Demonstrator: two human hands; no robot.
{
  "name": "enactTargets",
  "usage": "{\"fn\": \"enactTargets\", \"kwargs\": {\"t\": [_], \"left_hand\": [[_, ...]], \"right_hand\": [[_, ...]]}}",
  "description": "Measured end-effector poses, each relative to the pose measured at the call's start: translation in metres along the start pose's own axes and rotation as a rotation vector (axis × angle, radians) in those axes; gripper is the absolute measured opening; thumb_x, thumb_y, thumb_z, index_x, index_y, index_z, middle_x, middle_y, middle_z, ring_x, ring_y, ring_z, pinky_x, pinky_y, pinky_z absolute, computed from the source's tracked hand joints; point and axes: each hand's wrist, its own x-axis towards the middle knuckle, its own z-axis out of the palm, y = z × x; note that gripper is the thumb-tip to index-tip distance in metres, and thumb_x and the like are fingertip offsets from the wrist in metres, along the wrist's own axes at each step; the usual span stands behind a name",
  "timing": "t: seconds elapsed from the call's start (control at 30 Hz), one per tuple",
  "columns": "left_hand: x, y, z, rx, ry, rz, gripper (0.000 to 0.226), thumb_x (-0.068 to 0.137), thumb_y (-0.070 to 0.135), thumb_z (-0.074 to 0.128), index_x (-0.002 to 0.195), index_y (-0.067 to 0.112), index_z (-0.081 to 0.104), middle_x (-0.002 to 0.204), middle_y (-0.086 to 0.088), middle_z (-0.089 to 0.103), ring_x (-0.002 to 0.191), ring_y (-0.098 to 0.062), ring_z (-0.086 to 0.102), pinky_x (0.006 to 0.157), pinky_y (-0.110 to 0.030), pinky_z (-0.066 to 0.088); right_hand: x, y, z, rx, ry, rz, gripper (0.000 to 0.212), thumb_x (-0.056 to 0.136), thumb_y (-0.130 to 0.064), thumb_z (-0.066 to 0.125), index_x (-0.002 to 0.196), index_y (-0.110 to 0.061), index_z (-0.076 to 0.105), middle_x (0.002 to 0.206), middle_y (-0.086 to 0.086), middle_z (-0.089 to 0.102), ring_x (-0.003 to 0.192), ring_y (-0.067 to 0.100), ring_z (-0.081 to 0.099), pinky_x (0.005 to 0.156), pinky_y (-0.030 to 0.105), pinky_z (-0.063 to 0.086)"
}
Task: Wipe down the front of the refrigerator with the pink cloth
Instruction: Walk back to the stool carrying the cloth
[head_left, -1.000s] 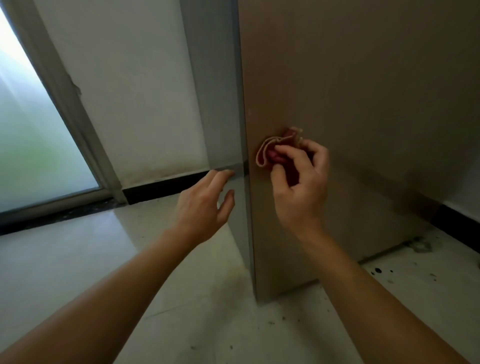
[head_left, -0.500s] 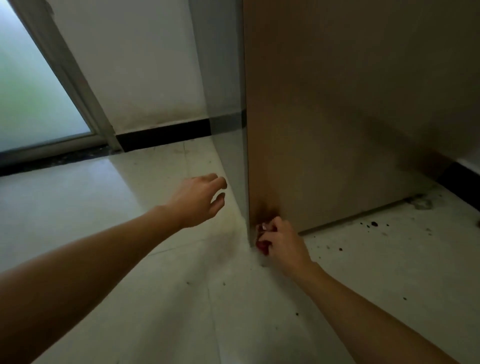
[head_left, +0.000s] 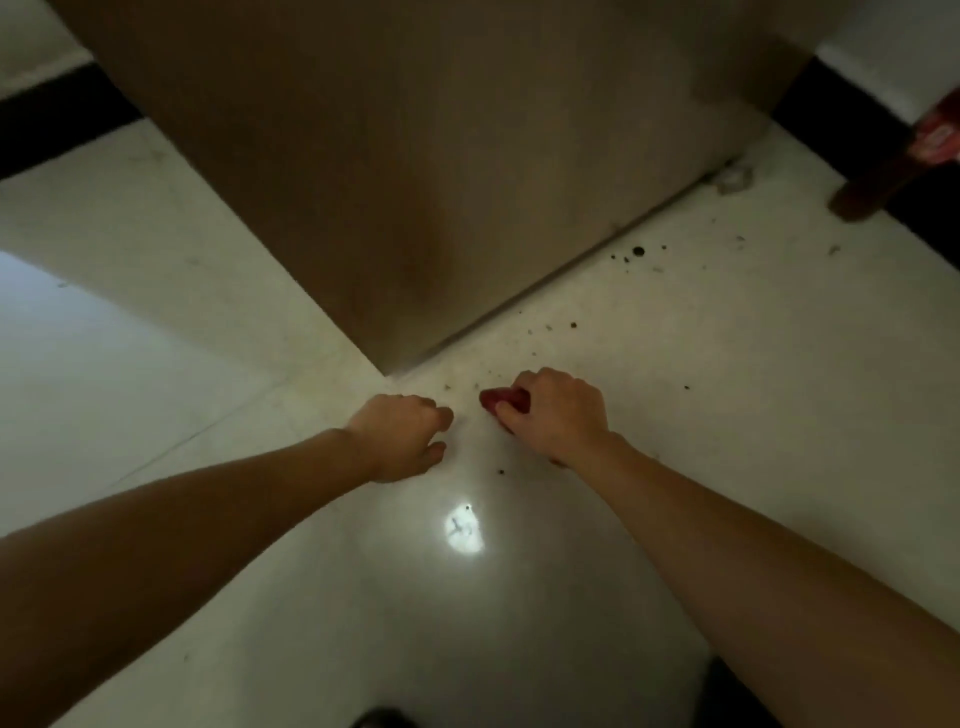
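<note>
The fridge (head_left: 441, 156) is plain matt brown. The cloth (head_left: 497, 401) shows deep pinkish red. The floor (head_left: 701, 441) is glossy off-white, peppered with small black specks (head_left: 638, 251). The skirting (head_left: 52, 124) is black, the wall (head_left: 893, 47) white.

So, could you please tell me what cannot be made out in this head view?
Head view:
pink cloth: mostly hidden by the grip of the right hand.
refrigerator: upper part cut off by the top edge.
red object: cut off by the right edge, blurred.
</note>
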Motion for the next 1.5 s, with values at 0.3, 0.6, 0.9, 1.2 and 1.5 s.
{"fn": "enactTargets", "kwargs": {"t": [0.3,0.6,0.9,1.2,1.5], "left_hand": [[-0.061,0.090,-0.082,-0.270,-0.055,-0.127,0.036,0.098,0.036,0.045,0.130,0.020,0.052,0.116,-0.005,0.064,0.103,-0.024,0.061,0.087,-0.036,0.051],[-0.213,0.129,-0.230,-0.398,-0.097,-0.262,0.034,0.098,0.037,0.047,0.127,0.020,0.055,0.111,-0.002,0.067,0.097,-0.019,0.063,0.083,-0.031,0.051],[-0.381,0.161,-0.340,-0.523,-0.071,-0.416,0.034,0.098,0.037,0.046,0.127,0.022,0.054,0.111,-0.001,0.067,0.099,-0.019,0.062,0.083,-0.030,0.049],[-0.510,0.198,-0.382,-0.761,0.063,-0.760,0.033,0.097,0.038,0.047,0.124,0.020,0.056,0.103,-0.001,0.069,0.095,-0.020,0.063,0.080,-0.031,0.052],[-0.634,0.222,-0.356,-1.000,0.233,-1.132,0.035,0.097,0.038,0.048,0.127,0.020,0.054,0.107,-0.002,0.067,0.089,-0.016,0.063,0.080,-0.030,0.053]], "right_hand": [[-0.109,0.008,-0.082,0.142,-0.287,0.284,0.040,0.082,-0.060,0.053,0.089,-0.021,0.060,0.088,0.000,0.066,0.078,0.020,0.062,0.070,0.032,0.051],[-0.225,-0.084,-0.256,0.168,-0.261,0.266,0.036,0.087,-0.052,0.053,0.103,-0.020,0.053,0.094,0.000,0.065,0.080,0.018,0.060,0.062,0.027,0.041],[-0.323,-0.143,-0.422,0.085,-0.324,0.166,0.034,0.086,-0.051,0.052,0.098,-0.020,0.050,0.091,-0.001,0.064,0.076,0.017,0.059,0.063,0.028,0.046],[-0.360,-0.178,-0.518,-0.101,-0.472,-0.111,0.028,0.085,-0.051,0.051,0.088,-0.023,0.046,0.086,-0.004,0.059,0.076,0.016,0.057,0.059,0.028,0.041],[-0.365,-0.307,-0.546,-0.424,-0.552,-0.577,0.038,0.084,-0.054,0.051,0.101,-0.020,0.053,0.101,0.002,0.062,0.086,0.020,0.057,0.065,0.029,0.039]]}}
